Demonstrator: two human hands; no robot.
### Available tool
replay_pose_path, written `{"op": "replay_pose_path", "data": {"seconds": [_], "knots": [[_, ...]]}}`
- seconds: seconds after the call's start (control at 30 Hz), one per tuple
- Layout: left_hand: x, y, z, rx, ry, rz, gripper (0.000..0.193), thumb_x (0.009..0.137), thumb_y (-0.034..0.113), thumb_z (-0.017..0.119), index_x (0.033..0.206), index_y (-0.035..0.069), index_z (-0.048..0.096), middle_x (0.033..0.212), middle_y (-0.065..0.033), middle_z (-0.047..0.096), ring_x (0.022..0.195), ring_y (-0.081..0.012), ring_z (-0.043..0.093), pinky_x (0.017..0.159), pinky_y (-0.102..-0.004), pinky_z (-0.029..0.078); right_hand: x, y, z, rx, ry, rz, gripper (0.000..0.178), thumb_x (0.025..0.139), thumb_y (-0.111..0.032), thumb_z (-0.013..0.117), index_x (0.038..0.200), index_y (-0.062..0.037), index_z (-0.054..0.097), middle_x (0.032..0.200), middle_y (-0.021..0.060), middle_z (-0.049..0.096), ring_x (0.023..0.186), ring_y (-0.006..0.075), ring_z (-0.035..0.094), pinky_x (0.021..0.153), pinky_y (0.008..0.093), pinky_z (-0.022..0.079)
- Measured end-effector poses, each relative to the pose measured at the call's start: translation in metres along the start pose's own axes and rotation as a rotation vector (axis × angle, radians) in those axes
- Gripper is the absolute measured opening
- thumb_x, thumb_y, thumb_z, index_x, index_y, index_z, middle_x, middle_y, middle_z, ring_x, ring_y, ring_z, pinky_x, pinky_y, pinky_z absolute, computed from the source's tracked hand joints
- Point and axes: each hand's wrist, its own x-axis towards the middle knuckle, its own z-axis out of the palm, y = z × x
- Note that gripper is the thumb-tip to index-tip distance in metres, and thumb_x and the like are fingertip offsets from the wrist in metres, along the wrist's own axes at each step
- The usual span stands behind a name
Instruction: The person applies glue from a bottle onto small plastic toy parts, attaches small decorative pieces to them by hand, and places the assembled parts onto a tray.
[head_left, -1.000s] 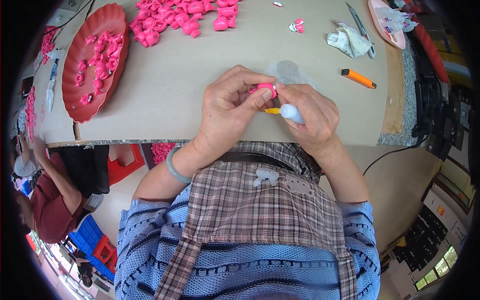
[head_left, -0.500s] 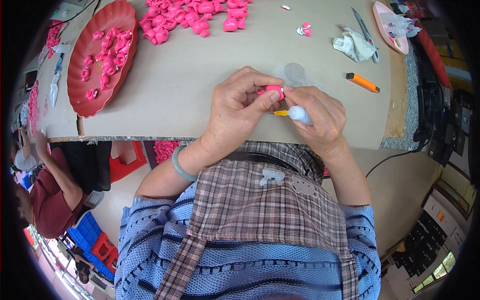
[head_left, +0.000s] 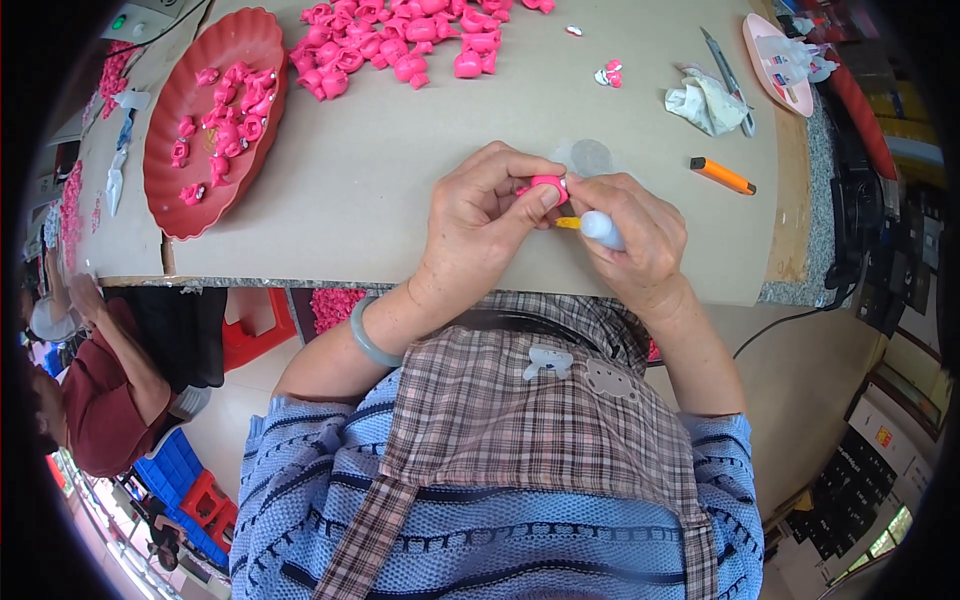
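Steadily holds both bare hands close together over the near middle of a table (head_left: 340, 190), between a red scalloped tray (head_left: 165, 180) at left and an orange tool (head_left: 723, 176) at right. Pinches a small pink piece (head_left: 549, 187) between thumb and forefinger of the left hand (head_left: 470, 210), pressing from near and far sides, probably to steady so small and rounded an item while baring its right end. Curls the other left fingers in behind, partly hidden; cannot tell whether in contact with the piece. Holds thumb and forefinger of the right hand (head_left: 640, 230) close together at that bared end, beside a small white part (head_left: 565, 183); cannot tell whether gripping or only touching it. Tucks a pale squeeze bottle (head_left: 602, 230) into the same hand, with its yellow nozzle (head_left: 567, 222) pointing left, just nearer than the piece and seemingly apart from it, perhaps to have glue or paint ready without tying up the fingertips. Has a round grey disc (head_left: 591, 157) just beyond the hands. Has a heap of pink pieces (head_left: 410, 45) loose at the far side and more pink pieces (head_left: 229, 135) in the tray, likely separated to tell one lot from the other. Has a pink-and-white cluster (head_left: 609, 73) alone at far right of middle, perhaps for easy picking. Has also, farther right, a crumpled cloth (head_left: 703, 102) beside a slim grey tool (head_left: 725, 65), and a pink dish (head_left: 803, 101) of small bottles (head_left: 785, 62), presumably grouped against rolling.
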Motion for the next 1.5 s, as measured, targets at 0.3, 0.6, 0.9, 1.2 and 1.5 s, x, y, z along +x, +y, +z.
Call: {"op": "replay_pose_path", "data": {"seconds": [0.3,0.6,0.9,1.2,1.5], "knots": [[0.000,0.014,-0.030,-0.733,-0.149,-0.392,0.025,0.094,0.013,0.050,0.114,-0.002,0.053,0.092,-0.0116,0.058,0.071,-0.0149,0.055,0.063,-0.0230,0.047,-0.009,0.004,-0.002,0.205,0.205,0.363,0.023,0.072,0.009,0.068,0.092,-0.0008,0.063,0.080,0.0109,0.067,0.071,0.0195,0.067,0.062,0.0251,0.052],[0.000,0.004,-0.039,-1.179,-0.291,-0.440,0.026,0.093,0.011,0.048,0.114,-0.003,0.053,0.095,-0.0145,0.060,0.078,-0.0176,0.058,0.069,-0.0257,0.050,-0.007,0.007,0.004,0.134,0.124,0.203,0.029,0.066,0.011,0.068,0.092,-0.0018,0.063,0.081,0.0106,0.067,0.073,0.0201,0.067,0.064,0.0265,0.052],[0.012,0.082,-0.142,0.864,0.498,0.464,0.016,0.091,0.005,0.054,0.101,0.000,0.066,0.088,-0.0074,0.066,0.076,-0.0126,0.063,0.066,-0.0249,0.049,-0.010,0.009,0.001,0.125,0.103,0.193,0.030,0.064,0.010,0.067,0.092,-0.0022,0.064,0.081,0.0104,0.066,0.071,0.0210,0.067,0.062,0.0274,0.052],[0.057,0.052,-0.101,1.348,0.158,0.759,0.019,0.073,0.007,0.067,0.092,0.006,0.066,0.102,-0.0089,0.061,0.104,-0.0308,0.052,0.088,-0.0419,0.042,-0.008,0.008,0.003,0.135,0.064,0.136,0.030,0.063,0.009,0.067,0.091,-0.0019,0.064,0.079,0.0105,0.066,0.071,0.0221,0.066,0.059,0.0285,0.052],[0.075,0.031,-0.057,1.387,0.004,0.594,0.018,0.074,0.011,0.069,0.089,0.005,0.062,0.085,-0.0085,0.059,0.088,-0.0272,0.056,0.074,-0.0398,0.044,-0.008,0.009,0.003,0.130,0.084,0.147,0.031,0.062,0.009,0.067,0.091,-0.0023,0.064,0.080,0.0108,0.066,0.072,0.0228,0.066,0.060,0.0290,0.052]]}}
